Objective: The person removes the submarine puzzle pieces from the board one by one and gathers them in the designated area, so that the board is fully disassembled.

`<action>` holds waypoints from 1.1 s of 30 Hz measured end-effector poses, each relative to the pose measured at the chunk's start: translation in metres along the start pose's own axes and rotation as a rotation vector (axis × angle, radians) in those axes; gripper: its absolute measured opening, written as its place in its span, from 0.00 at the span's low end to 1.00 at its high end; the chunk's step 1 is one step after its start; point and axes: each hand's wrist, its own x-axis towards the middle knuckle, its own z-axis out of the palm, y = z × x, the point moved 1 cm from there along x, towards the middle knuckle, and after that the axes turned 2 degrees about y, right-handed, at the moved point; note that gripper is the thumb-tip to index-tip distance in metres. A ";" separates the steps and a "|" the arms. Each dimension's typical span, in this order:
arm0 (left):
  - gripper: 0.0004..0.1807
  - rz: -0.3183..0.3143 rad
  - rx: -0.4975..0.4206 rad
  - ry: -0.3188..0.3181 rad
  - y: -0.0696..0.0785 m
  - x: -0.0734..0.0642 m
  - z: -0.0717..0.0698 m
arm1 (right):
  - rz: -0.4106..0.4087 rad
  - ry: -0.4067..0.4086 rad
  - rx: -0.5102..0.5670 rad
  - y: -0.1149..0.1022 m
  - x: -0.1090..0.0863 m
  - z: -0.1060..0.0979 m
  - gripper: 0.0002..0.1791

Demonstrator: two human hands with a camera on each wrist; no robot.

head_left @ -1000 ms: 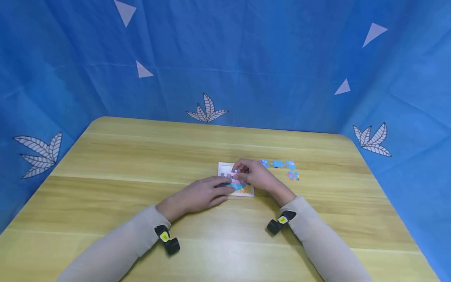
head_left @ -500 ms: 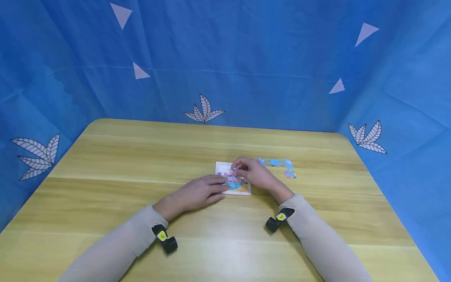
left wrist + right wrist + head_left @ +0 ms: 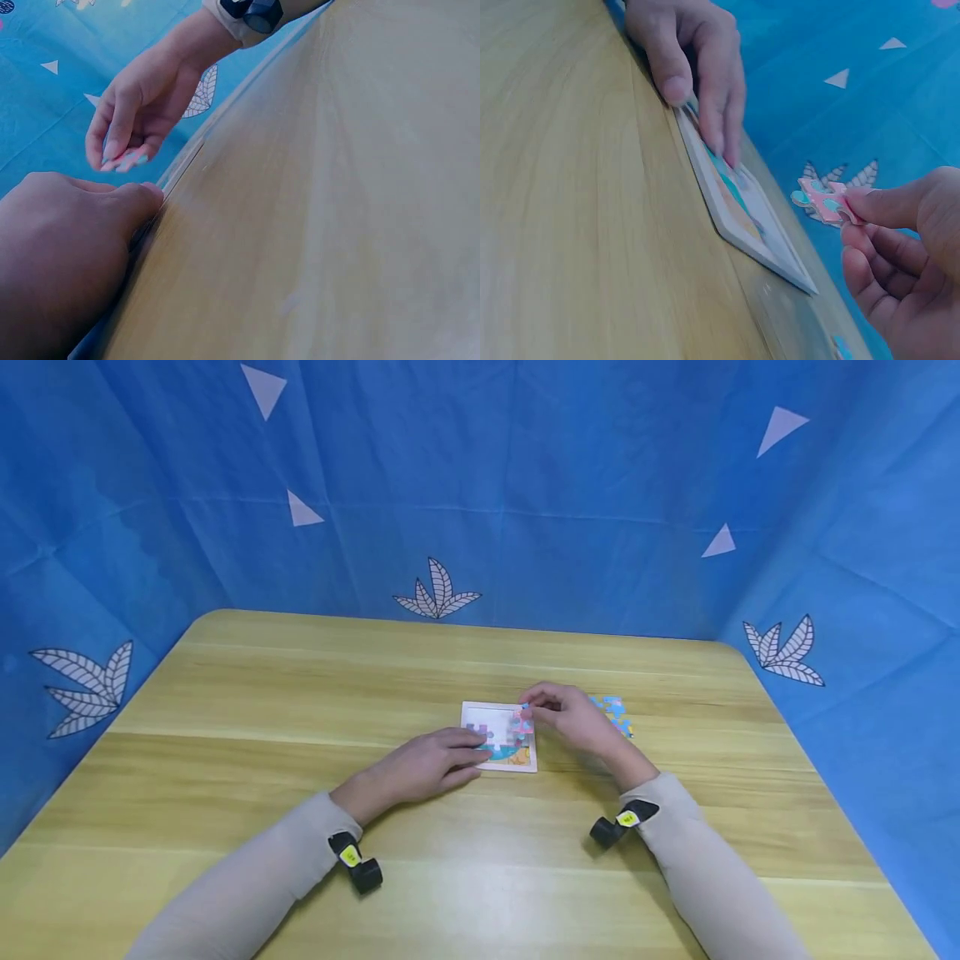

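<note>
My right hand (image 3: 573, 718) pinches a pink and light-blue jigsaw puzzle piece (image 3: 825, 201) between thumb and fingers. It holds the piece above the right side of a shallow white puzzle tray (image 3: 530, 767). In the right wrist view the piece is clear of the tray. My left hand (image 3: 420, 767) rests on the tray's left part with straight fingers, covering some of the picture. Along the tray's lower part lie fitted pieces in teal and orange (image 3: 517, 758). A purplish piece (image 3: 480, 729) shows just above my left fingers; white backing fills the upper part.
Several loose blue jigsaw pieces (image 3: 615, 706) lie on the wooden table (image 3: 480, 860) right of the tray, partly hidden by my right hand. A blue patterned cloth (image 3: 480, 460) hangs behind the table.
My right hand has moved right and slightly away from me with a pink puzzle piece, from mid-tray to its right side. More white backing shows. My left hand stays in place.
</note>
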 end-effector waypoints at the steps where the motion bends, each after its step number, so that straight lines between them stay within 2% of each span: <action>1: 0.22 -0.005 -0.001 -0.002 0.000 0.000 0.000 | 0.000 0.009 -0.006 0.001 -0.002 -0.003 0.12; 7: 0.22 -0.042 0.002 -0.020 0.000 0.000 0.000 | 0.028 0.038 -0.012 0.011 -0.016 -0.017 0.14; 14: 0.22 -0.034 -0.003 -0.023 0.001 0.000 0.001 | 0.043 0.060 -0.023 0.021 -0.026 -0.032 0.11; 18: 0.22 -0.035 -0.006 -0.014 0.001 0.001 0.001 | 0.066 0.090 -0.033 0.024 -0.028 -0.043 0.10; 24: 0.21 -0.023 -0.006 0.014 0.001 0.002 0.001 | 0.107 0.130 -0.062 0.029 -0.029 -0.060 0.14; 33: 0.21 -0.027 -0.012 0.014 0.002 0.002 0.001 | 0.156 0.133 -0.057 0.042 -0.031 -0.072 0.17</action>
